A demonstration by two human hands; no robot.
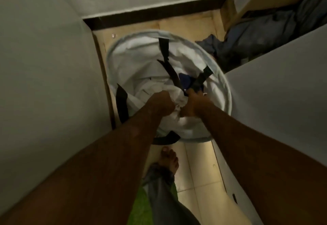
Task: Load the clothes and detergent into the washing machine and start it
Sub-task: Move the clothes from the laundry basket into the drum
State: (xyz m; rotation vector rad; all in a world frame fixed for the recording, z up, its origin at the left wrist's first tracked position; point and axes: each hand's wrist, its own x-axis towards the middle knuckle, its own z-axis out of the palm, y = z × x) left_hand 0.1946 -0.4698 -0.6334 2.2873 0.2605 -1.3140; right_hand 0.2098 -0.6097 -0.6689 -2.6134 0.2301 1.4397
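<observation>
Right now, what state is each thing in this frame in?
Round white fabric laundry hamper with black straps: upright on the floor, open at the top, holding clothes.
White cloth: bunched, gripped by both hands inside the hamper.
Blue garment: lying in the hamper, untouched.
Left hand: closed on the white cloth.
Right hand: closed on the white cloth.
Dark blue clothes: heaped loosely beside the hamper.

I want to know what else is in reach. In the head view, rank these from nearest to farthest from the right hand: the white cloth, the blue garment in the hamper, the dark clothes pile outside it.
1. White cloth: bunched just left of the right hand, touching it.
2. Blue garment: just beyond the hand, inside the hamper.
3. Dark clothes pile: outside the hamper, up and to the right.
</observation>
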